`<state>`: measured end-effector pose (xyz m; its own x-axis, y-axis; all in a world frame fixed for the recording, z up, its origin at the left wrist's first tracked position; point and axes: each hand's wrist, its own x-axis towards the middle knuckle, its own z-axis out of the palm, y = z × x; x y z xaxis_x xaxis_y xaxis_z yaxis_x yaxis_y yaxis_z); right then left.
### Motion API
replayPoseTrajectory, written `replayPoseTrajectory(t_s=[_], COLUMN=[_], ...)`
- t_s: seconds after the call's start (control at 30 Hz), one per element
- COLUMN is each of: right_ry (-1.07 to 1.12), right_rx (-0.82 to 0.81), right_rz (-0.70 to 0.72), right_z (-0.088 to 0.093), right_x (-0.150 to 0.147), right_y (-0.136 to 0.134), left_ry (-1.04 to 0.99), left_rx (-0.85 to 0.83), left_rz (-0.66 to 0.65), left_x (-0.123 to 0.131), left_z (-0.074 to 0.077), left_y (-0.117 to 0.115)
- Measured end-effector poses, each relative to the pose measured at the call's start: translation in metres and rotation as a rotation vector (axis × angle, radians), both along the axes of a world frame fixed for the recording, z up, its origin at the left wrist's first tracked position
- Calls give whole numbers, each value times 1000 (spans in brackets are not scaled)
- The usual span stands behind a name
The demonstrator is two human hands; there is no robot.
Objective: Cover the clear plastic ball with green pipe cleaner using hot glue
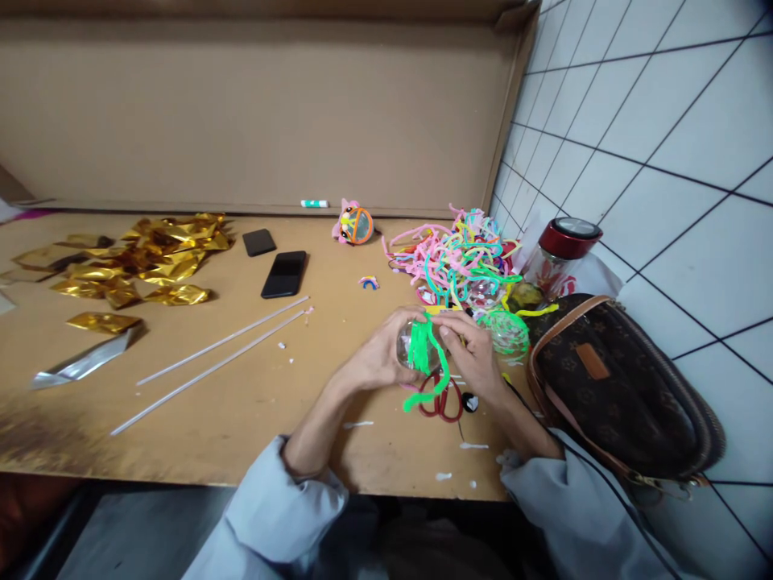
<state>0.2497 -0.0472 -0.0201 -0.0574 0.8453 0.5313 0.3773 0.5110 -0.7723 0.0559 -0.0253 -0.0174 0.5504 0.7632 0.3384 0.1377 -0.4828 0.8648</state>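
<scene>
My left hand (382, 352) is closed around a clear plastic ball (400, 348), held above the table. Strands of bright green pipe cleaner (418, 346) wrap side by side over the ball, and a loose tail curls down toward me. At the ball's right side, my right hand (468, 348) pinches the green pipe cleaner near the top. Below the ball lie red-handled scissors (448, 403), their blades hidden. Just beyond my right hand sits another clear ball (505, 332) wound with green.
Heaped pipe cleaners (452, 254) lie beside a red-lidded jar (559, 250). A brown handbag (622, 387) stands along the tiled wall. Leftward are a phone (284, 274), two white sticks (208, 370) and gold foil (163, 250). A decorated ball (356, 224) rests near the cardboard (259, 113).
</scene>
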Motion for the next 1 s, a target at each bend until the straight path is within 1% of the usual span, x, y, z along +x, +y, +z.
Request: replayPoseTrajectory(t_s=[0.1, 0.27, 0.43, 0.57, 0.73, 1.0], right_ry=[-46, -174, -217, -169, -86, 32], right_rx=[28, 139, 170, 169, 104, 13], right_rz=[15, -27, -38, -6, 4, 31], right_z=[-1, -1, 0, -2, -5, -7], right_x=[-1, -2, -1, 0, 0, 1], right_y=[-1, -3, -3, -2, 0, 3], left_ry=[-3, 6, 34, 43, 31, -7], left_rx=[16, 35, 91, 119, 64, 24], left_rz=[-2, 13, 34, 42, 70, 57], left_x=[-1, -1, -1, -1, -1, -2], left_z=[1, 1, 2, 4, 6, 3], left_y=[0, -1, 1, 2, 0, 2])
